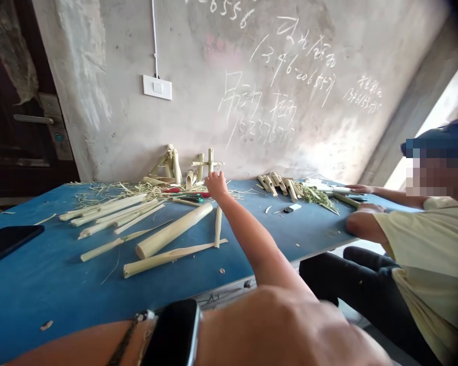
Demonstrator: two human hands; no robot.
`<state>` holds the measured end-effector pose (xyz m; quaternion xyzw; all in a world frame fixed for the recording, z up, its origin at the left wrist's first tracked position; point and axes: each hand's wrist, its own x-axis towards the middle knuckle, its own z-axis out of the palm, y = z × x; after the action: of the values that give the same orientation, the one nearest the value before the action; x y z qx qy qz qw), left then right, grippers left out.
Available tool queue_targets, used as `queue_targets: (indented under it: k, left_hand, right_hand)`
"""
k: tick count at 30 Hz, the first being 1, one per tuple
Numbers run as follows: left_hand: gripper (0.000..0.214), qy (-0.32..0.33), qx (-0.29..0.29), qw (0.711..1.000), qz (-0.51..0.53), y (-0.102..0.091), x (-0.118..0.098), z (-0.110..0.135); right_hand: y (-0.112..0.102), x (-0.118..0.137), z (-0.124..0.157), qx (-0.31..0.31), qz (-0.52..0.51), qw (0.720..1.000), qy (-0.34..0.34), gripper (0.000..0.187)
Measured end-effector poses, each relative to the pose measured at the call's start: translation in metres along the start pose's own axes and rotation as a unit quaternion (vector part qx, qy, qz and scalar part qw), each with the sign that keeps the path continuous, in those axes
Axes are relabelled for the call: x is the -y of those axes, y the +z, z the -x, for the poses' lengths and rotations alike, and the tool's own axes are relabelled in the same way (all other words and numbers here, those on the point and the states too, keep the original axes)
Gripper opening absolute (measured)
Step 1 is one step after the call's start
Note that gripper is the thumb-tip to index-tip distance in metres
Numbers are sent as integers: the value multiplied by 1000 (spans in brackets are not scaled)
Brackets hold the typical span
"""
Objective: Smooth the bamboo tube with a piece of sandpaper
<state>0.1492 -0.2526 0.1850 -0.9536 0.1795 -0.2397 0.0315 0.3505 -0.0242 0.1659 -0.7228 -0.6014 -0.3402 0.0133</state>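
Note:
My right hand stretches to the back of the table, its fingers curled at the lower part of a cross-shaped piece of pale peeled stalks. The hand covers where they meet. Left of it, a standing figure of joined stalks is near the wall. My left hand, wearing a dark watch, is blurred and very close at the bottom; its fingers do not show. Before my right arm lie a thick stalk, a split stalk and a thin stick.
Several peeled stalks and shavings cover the blue table. Red-handled and green-handled tools lie among them. At right are cut stalk pieces, a small black-and-white object and a seated person. A phone lies left.

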Motion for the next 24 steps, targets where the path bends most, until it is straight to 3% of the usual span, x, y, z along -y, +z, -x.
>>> queue_targets:
  k: [4, 7, 9, 12, 16, 18, 22, 24]
  left_hand:
    - [27, -92, 1, 996, 19, 6, 41, 4]
    - [25, -166, -12, 986, -31, 9, 75, 4]
    - [23, -211, -12, 976, -56, 6, 85, 3]
    - [21, -182, 18, 983, 23, -2, 75, 2]
    - [13, 17, 67, 991, 116, -14, 35, -4]
    - [14, 54, 91, 991, 87, -15, 24, -10]
    - [24, -21, 111, 993, -29, -10, 47, -22]
    - [24, -104, 103, 987, -72, -9, 66, -22]
  right_hand:
    - [-10, 12, -11, -10, 14, 999, -39, 37]
    - [-17, 19, -17, -13, 25, 998, -58, 41]
    - [-19, 22, -18, -12, 35, 997, -65, 41]
    - [-18, 24, -19, -7, 49, 997, -67, 41]
    - [-14, 23, -16, -7, 58, 997, -56, 40]
    - [-14, 22, -14, -11, 61, 997, -51, 40]
    - [-14, 17, -11, -26, 67, 996, -52, 42]
    - [-14, 14, -12, -33, 71, 995, -53, 42]
